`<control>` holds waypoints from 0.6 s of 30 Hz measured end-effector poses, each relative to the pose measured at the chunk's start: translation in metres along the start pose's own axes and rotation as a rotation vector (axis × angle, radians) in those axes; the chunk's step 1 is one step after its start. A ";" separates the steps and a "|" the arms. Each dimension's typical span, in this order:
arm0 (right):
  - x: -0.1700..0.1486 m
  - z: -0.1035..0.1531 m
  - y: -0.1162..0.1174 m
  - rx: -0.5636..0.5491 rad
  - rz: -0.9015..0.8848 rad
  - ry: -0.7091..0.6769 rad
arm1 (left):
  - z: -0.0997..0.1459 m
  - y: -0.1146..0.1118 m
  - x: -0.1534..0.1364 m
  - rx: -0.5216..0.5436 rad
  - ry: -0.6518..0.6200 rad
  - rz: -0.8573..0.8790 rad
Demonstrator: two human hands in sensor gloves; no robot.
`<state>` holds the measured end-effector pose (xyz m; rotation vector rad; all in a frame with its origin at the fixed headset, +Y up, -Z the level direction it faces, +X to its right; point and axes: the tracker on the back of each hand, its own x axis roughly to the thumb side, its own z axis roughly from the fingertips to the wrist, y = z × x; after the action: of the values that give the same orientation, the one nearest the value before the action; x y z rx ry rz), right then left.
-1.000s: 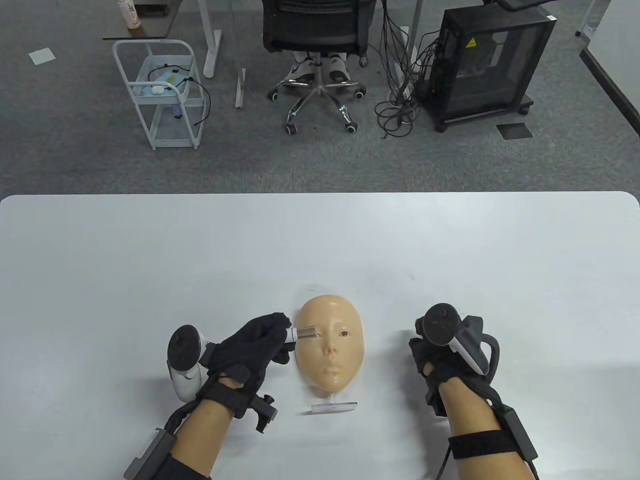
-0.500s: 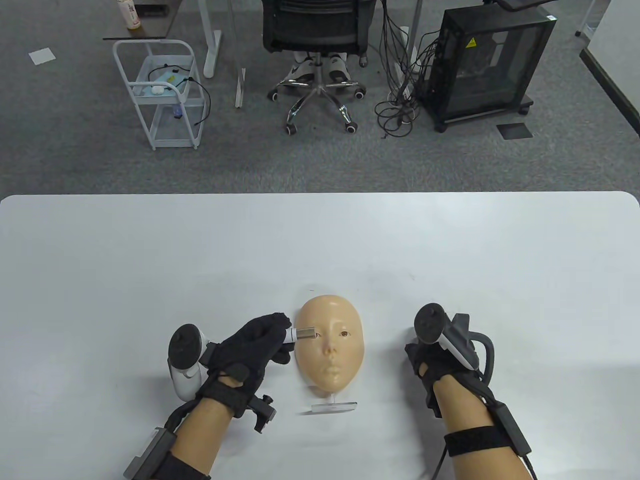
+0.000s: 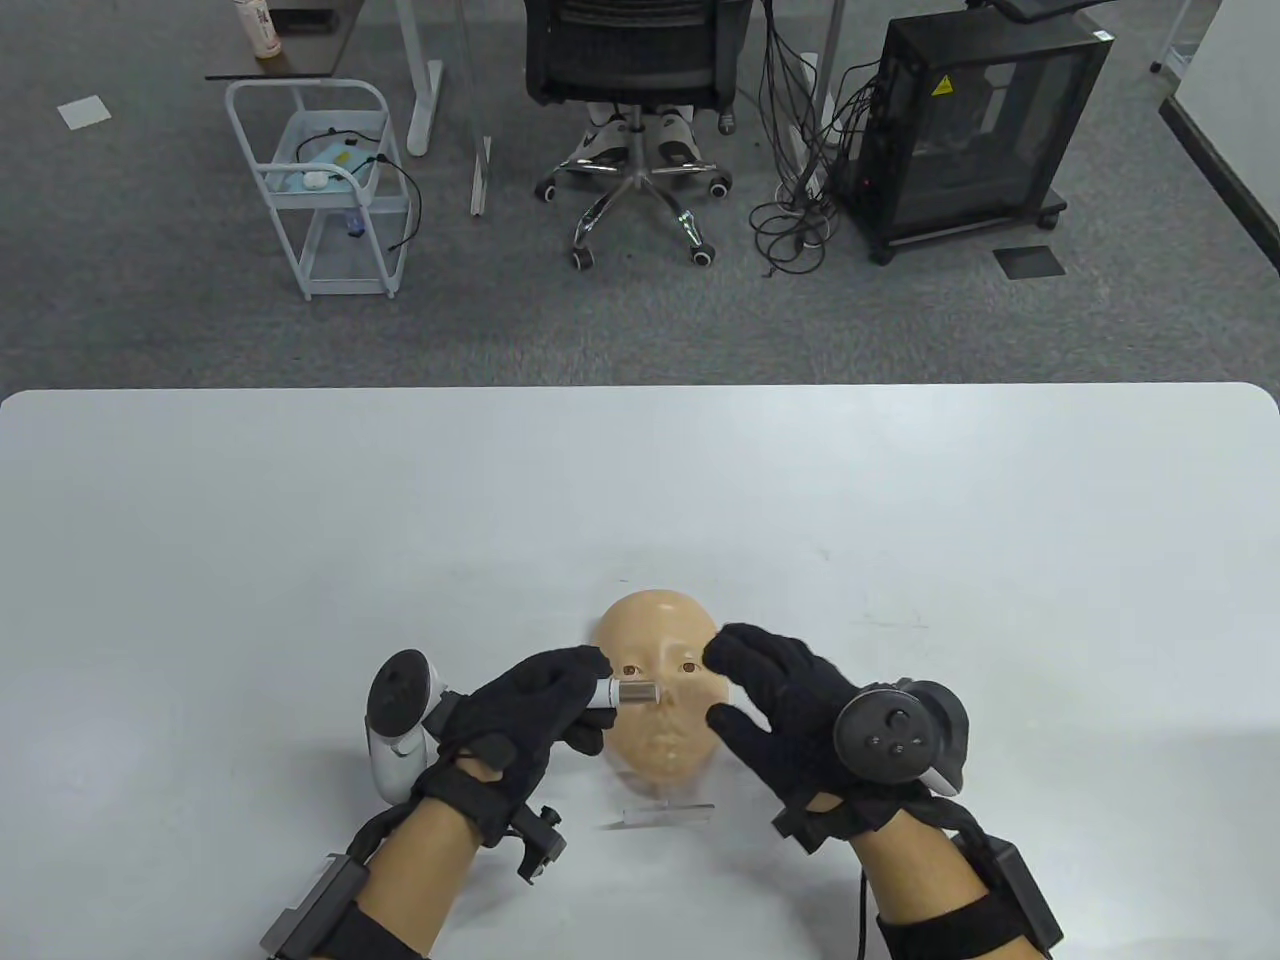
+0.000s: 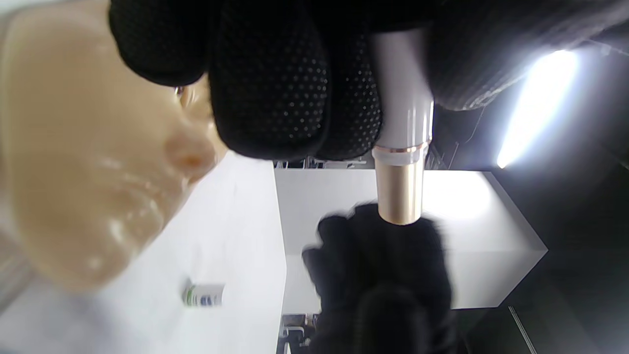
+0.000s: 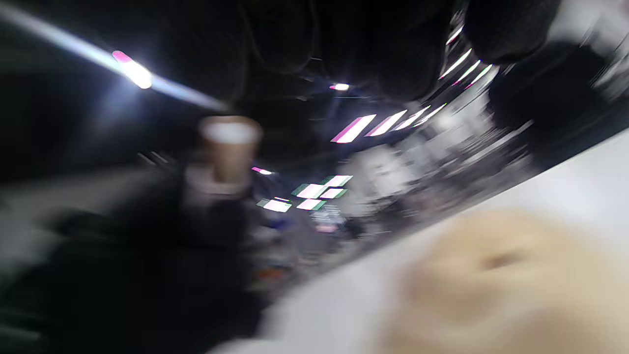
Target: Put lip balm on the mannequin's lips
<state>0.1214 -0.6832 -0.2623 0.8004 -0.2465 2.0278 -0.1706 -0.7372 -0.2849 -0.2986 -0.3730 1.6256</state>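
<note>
A peach mannequin face (image 3: 655, 625) stands on a clear stand (image 3: 660, 812) near the table's front edge. My left hand (image 3: 535, 715) grips a white lip balm tube (image 3: 625, 693) with a metallic end, held level over the face's nose. In the left wrist view the tube (image 4: 400, 147) points away past the face (image 4: 98, 162). My right hand (image 3: 775, 690) is open, fingers spread, just right of the tube's end and apart from it. It covers the face's right cheek. The right wrist view is blurred, with the tube (image 5: 228, 152) and face (image 5: 501, 280) in it.
The white table (image 3: 640, 500) stretches wide beyond the face. A small white bottle with a green label (image 4: 204, 295) lies on the table in the left wrist view. An office chair (image 3: 635, 100), a cart (image 3: 320, 190) and a black cabinet (image 3: 965, 130) stand on the floor beyond.
My right hand has swung in from the table's right side, opening beside the tube. My left hand has moved the tube right and a little down, from the eye toward the nose.
</note>
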 end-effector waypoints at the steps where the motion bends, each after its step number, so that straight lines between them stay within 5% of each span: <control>1: 0.002 0.000 0.005 0.010 0.011 -0.020 | 0.000 -0.003 -0.001 -0.015 0.010 0.008; 6: 0.013 0.001 0.023 0.056 0.246 -0.211 | -0.001 -0.018 -0.011 -0.088 0.089 0.075; 10: 0.027 0.003 0.025 -0.022 0.358 -0.351 | 0.000 -0.024 -0.016 -0.097 0.159 0.147; 14: 0.027 0.003 0.027 -0.017 0.305 -0.324 | 0.003 -0.023 -0.015 -0.067 0.179 0.121; 18: 0.014 0.000 0.022 -0.030 0.070 -0.177 | 0.000 -0.024 -0.002 -0.067 0.014 0.005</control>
<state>0.0977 -0.6859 -0.2510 0.9652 -0.4095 2.0150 -0.1488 -0.7373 -0.2753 -0.3616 -0.4166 1.6170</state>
